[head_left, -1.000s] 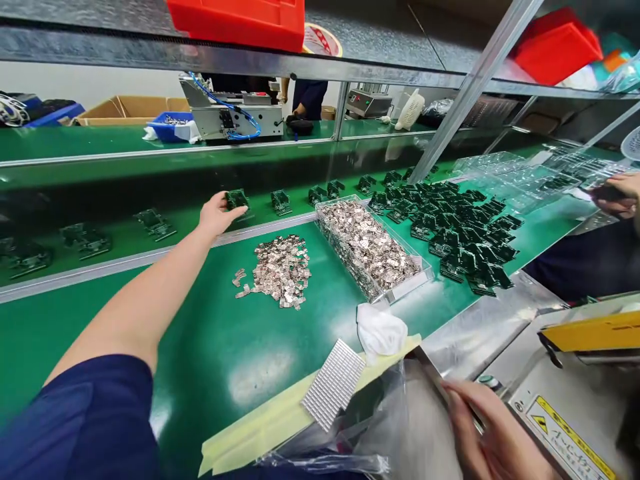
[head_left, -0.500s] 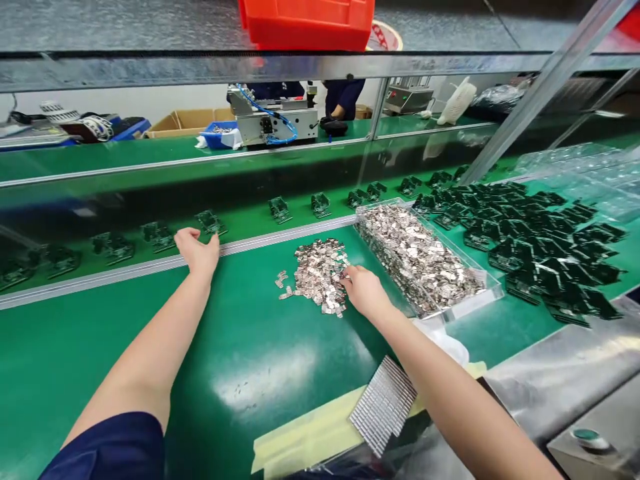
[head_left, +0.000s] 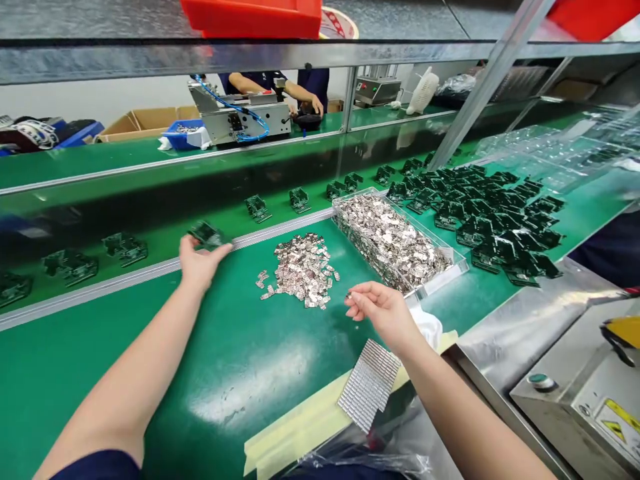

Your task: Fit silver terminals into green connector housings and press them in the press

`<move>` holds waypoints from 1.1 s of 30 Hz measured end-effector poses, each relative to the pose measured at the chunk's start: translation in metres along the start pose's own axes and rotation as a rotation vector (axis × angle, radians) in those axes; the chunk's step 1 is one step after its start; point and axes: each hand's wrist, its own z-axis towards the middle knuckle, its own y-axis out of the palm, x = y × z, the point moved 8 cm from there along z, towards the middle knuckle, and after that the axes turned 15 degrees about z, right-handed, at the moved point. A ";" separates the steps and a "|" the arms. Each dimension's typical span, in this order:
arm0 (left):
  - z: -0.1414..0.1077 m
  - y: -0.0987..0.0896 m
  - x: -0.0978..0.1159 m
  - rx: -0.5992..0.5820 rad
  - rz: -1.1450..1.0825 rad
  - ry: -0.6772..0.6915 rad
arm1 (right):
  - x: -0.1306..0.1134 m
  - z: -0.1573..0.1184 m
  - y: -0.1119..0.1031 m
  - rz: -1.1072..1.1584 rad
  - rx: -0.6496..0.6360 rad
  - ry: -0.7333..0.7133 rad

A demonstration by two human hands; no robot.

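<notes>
My left hand (head_left: 197, 267) is at the metal rail, its thumb and fingers closed round the edges of a dark green circuit-board part (head_left: 206, 233), slightly blurred. Between the thumb and fingertips of my right hand (head_left: 385, 313) is a small metal piece (head_left: 349, 295), mostly covered by the fingers. Just left of that hand, a loose pile of small flat metal pieces (head_left: 305, 270) lies on the green work surface (head_left: 240, 320). Behind the right hand stands a clear tray (head_left: 453, 275) heaped with the same pieces.
Several green parts (head_left: 125, 248) line the strip beyond the rail (head_left: 270, 233); many more (head_left: 490, 213) are heaped at right. A block of small silver cylinders (head_left: 370, 383) lies by yellow tape (head_left: 295, 427). Across the bench, a person's hand (head_left: 315, 105) is near a machine (head_left: 245, 120).
My right hand has drawn away from the pile toward me, pinching a small metal piece. My left hand has closed on a green part, which is now tilted. The view has swung right.
</notes>
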 end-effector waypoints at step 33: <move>-0.304 0.042 0.153 -0.922 -0.637 0.328 | 0.001 -0.131 -0.022 -0.077 0.360 -0.236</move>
